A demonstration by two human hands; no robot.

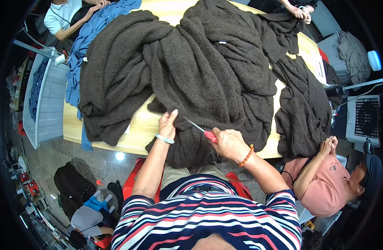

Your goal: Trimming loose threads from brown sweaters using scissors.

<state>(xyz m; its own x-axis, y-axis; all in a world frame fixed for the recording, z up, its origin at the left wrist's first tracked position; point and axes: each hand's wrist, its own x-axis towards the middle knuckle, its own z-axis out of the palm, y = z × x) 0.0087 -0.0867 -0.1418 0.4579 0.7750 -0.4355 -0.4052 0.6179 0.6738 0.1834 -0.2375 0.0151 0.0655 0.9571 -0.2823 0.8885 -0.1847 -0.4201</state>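
Head view, scissors point(198, 127) in right hand point(228, 143) (red-handled)

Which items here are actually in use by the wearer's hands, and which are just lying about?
In use: brown fleece garments; scissors in right hand; left hand pressing the fleece; wooden table.
Lying about: blue cloth; white bin; grey pile.

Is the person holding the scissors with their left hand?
No, the red-handled scissors are in the right hand; the left hand rests on the dark brown fleece.
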